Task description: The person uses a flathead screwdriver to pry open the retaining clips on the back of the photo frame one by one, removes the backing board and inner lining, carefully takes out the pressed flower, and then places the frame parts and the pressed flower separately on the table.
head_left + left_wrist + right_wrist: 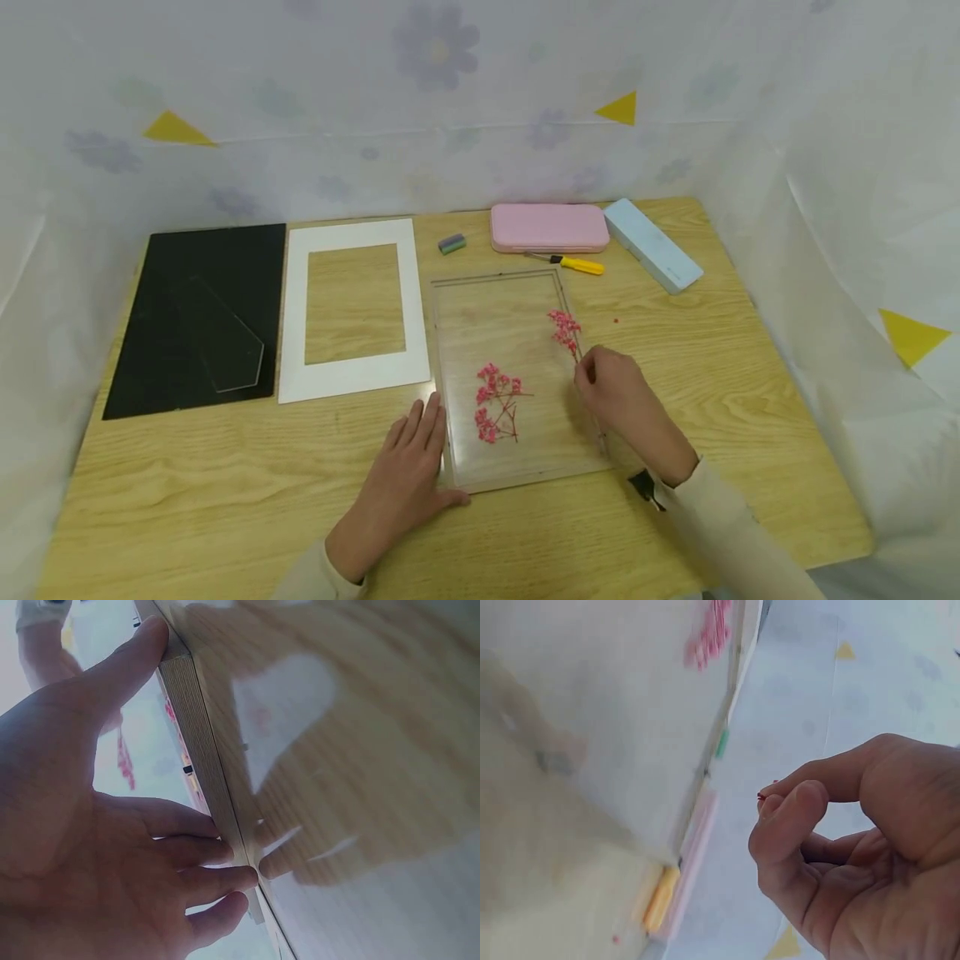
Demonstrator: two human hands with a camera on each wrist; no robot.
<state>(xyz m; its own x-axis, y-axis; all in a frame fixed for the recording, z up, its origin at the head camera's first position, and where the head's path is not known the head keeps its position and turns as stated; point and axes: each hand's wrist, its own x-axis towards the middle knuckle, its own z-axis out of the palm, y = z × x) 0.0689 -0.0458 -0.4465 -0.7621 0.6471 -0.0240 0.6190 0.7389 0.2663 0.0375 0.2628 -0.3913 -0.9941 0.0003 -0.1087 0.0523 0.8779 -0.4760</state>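
Observation:
A clear-fronted picture frame (525, 481) lies flat on the table, its wooden side (199, 712) showing in the left wrist view. My left hand (405, 479) rests at its left edge and lower left corner, fingers extended, thumb along the near side. Over the frame's right edge, my right hand (618, 392) pinches a sprig of small pink flowers (565, 327) by its stem, blossoms pointing away from me. In the right wrist view only a red stem end (761, 796) shows between thumb and finger. Other pink sprigs (491, 385) lie on the pane, left of centre.
To the left are a white mat board (292, 308) and a black backing board (165, 325) with a stand. Behind the frame lie an eraser (452, 244), a yellow-handled screwdriver (581, 265), a pink case (550, 227) and a light blue case (652, 244). A pink speck (617, 320) sits right.

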